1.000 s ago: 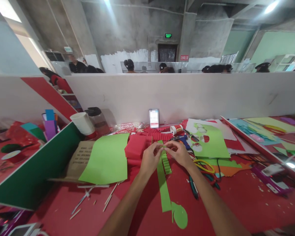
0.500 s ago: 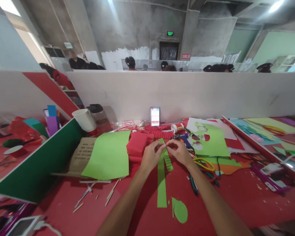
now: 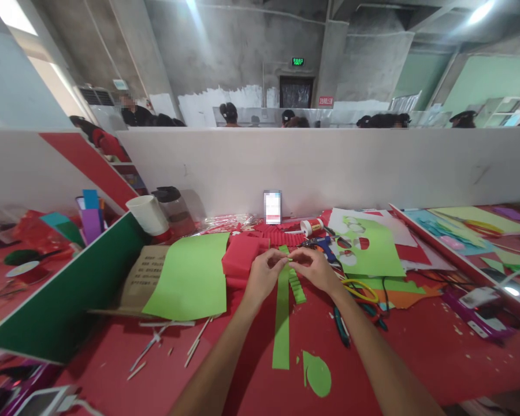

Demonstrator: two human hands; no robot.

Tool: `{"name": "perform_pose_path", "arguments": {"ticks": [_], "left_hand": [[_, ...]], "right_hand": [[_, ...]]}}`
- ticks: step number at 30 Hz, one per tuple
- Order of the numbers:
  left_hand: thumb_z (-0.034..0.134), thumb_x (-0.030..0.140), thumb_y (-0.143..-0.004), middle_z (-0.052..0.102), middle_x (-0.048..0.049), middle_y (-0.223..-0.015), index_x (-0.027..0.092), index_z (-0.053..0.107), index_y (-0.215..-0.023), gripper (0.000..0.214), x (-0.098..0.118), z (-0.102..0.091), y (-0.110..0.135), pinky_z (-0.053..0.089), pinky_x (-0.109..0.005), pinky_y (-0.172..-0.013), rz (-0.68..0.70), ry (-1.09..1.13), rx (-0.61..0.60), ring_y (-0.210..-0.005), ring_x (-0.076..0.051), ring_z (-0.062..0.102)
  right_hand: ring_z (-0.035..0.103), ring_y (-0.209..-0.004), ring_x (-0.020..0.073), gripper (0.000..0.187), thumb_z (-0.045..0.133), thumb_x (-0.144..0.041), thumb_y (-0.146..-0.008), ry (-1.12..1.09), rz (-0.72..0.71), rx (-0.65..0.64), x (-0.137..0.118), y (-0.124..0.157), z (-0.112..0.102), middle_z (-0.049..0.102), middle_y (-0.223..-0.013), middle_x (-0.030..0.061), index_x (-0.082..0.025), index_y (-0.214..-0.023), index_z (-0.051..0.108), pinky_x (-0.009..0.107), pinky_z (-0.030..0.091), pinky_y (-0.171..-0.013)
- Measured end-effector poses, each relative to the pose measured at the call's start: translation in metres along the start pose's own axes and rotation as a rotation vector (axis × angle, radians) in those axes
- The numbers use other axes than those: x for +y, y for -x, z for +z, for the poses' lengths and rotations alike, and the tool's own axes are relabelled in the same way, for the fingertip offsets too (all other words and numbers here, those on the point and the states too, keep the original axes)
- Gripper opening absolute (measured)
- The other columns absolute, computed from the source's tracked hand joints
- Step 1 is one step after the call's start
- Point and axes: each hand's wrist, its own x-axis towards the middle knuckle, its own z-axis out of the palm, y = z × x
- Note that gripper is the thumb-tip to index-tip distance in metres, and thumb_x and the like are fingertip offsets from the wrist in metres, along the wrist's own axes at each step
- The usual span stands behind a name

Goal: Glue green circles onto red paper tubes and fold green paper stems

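Observation:
My left hand [image 3: 266,271] and my right hand [image 3: 312,268] meet fingertip to fingertip at the middle of the table. Both are pinched on a green paper strip [image 3: 281,332], whose flat length runs down towards me. Beside it, below my right hand, hangs a pleated green strip [image 3: 296,288] in small zigzag folds. Whether the two are one piece is hidden by my fingers. A red paper box shape [image 3: 241,255] stands just left of my left hand. Nearer to me lies a rounded green paper scrap [image 3: 318,374].
A green sheet [image 3: 195,277] lies on cardboard at left, near thin sticks [image 3: 193,346]. To the right are pliers [image 3: 341,326], yellow-handled scissors [image 3: 360,290], a glue gun [image 3: 325,247] and a green sheet with holes [image 3: 377,248]. A phone [image 3: 273,207] leans on the partition.
The lower end of the flat green strip has swung slightly left. My hands stay together, with their fingertips shifted a little on the paper.

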Motion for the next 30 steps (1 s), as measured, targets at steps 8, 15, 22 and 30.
{"name": "perform_pose_path", "arguments": {"ticks": [8,15,22,30], "left_hand": [[0.058,0.033,-0.085,0.073,-0.0063,-0.088,0.015,0.068,-0.092,0.023,0.001,0.0,0.0,0.05,-0.027,-0.071,0.002,0.031,-0.027,-0.076,-0.017,0.065],[0.058,0.035,-0.084,0.07,-0.0045,-0.08,0.015,0.067,-0.087,0.023,0.003,0.0,0.002,0.048,-0.025,-0.068,-0.01,0.0,-0.032,-0.073,-0.017,0.062],[0.061,0.033,-0.082,0.069,-0.0039,-0.078,0.015,0.068,-0.085,0.02,0.005,-0.001,0.002,0.046,-0.024,-0.065,-0.046,0.011,0.001,-0.069,-0.015,0.061],[0.062,0.034,-0.081,0.069,-0.0042,-0.077,0.014,0.068,-0.084,0.021,0.004,0.0,0.001,0.047,-0.025,-0.065,-0.05,0.036,-0.013,-0.069,-0.015,0.061]], "right_hand": [[0.066,-0.08,0.02,0.015,0.067,-0.031,-0.08,-0.136,0.066,0.025,0.008,-0.004,-0.001,0.071,-0.085,0.0039,-0.019,-0.089,0.07,0.031,0.051,-0.073],[0.067,-0.083,0.0195,0.015,0.068,-0.029,-0.079,-0.152,0.057,0.001,0.008,-0.003,-0.001,0.072,-0.088,0.0048,-0.018,-0.089,0.07,0.03,0.052,-0.076],[0.068,-0.085,0.0199,0.017,0.067,-0.026,-0.079,-0.207,0.09,-0.01,0.011,-0.004,-0.002,0.073,-0.092,0.0054,-0.019,-0.094,0.07,0.03,0.053,-0.073],[0.068,-0.08,0.0191,0.018,0.07,-0.03,-0.077,-0.203,0.109,0.016,0.009,-0.003,-0.002,0.072,-0.087,0.0043,-0.018,-0.091,0.069,0.028,0.052,-0.07]]}}
